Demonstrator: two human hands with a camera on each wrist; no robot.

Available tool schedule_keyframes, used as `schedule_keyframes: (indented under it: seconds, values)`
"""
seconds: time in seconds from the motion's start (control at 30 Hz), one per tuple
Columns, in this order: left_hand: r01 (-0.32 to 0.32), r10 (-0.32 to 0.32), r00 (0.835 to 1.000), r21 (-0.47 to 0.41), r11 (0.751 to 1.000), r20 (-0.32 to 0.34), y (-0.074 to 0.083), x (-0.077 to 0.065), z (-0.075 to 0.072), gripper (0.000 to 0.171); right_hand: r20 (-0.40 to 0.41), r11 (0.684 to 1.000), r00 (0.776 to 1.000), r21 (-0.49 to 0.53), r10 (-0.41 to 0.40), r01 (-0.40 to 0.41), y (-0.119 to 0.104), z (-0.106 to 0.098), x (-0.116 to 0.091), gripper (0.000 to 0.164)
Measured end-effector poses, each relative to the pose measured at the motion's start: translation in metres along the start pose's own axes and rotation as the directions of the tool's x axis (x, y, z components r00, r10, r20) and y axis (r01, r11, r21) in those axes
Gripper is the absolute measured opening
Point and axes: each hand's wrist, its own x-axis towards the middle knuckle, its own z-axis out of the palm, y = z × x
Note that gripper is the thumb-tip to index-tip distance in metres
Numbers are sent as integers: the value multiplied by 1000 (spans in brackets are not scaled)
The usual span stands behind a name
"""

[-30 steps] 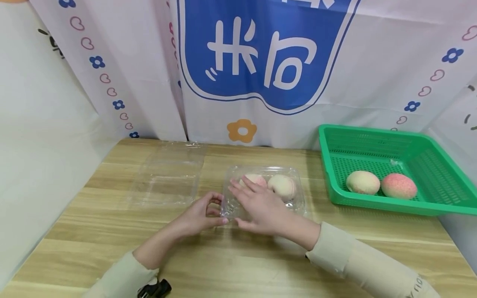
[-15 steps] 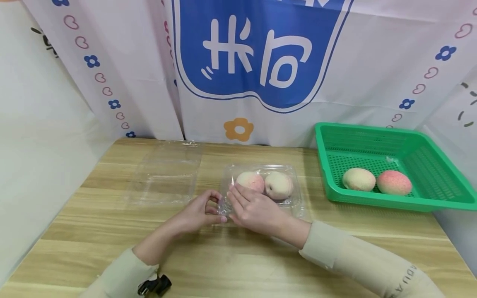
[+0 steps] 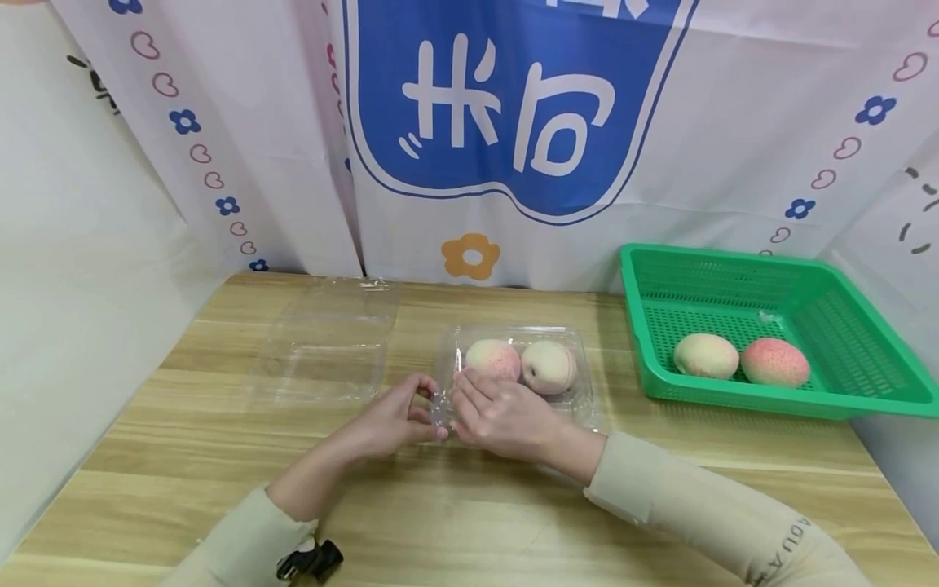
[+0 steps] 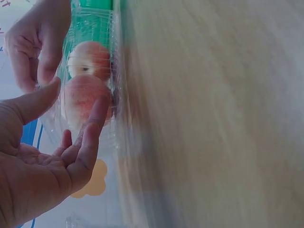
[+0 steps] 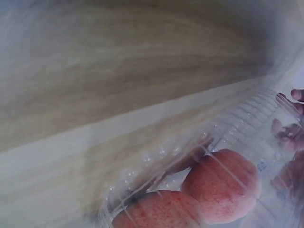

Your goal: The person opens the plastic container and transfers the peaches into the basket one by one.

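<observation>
A lidded clear plastic box (image 3: 572,336) sits mid-table with pink-and-cream peaches inside; two peaches (image 3: 491,359) show through its lid. At the box's front left corner, my left hand (image 3: 392,420) grips it, thumb at the front and fingers along the side. My right hand (image 3: 509,420) reaches across the front of the lid, its bent fingers and thumb pinching the edge near that corner. The left wrist view has both hands meeting at the box's edge. Peaches (image 5: 223,185) fill the lower part of the right wrist view, behind ribbed plastic.
Another clear plastic container (image 3: 330,359) lies opened out on the left. To the right stands a green basket (image 3: 748,399) holding two peaches (image 3: 706,355). A printed cloth (image 3: 403,236) hangs along the back edge of the wooden table (image 3: 469,522).
My right hand's spread fingers have drawn together and slid back toward the lid's front left edge, uncovering the peaches. The left hand stays at the corner.
</observation>
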Motion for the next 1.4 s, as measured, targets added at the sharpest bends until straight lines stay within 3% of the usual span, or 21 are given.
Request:
schedule_keyframes:
  seconds: [0.27,0.47,0.63,0.97,1.23,1.4]
  values:
    - [40,-40,999,17,999,-22,0,-1,0,54,15,993,997,84,77,-78,1,-5,3,41]
    - [67,-65,997,47,997,-43,-1,2,0,56,121,955,977,217,178,-201,7,-15,1,53]
    - [59,-57,998,60,996,-39,-2,4,0,58,199,893,951,340,237,-294,16,-26,-13,64]
    - [58,-56,998,64,996,-25,-3,5,-1,57,149,752,924,542,353,-375,41,-49,-61,69]
    - [69,-68,997,87,994,-24,-1,5,1,60,259,594,833,601,488,-535,49,-59,-96,74]
    - [67,-66,998,97,993,-22,-1,6,1,58,354,520,779,593,517,-615,49,-61,-107,85]
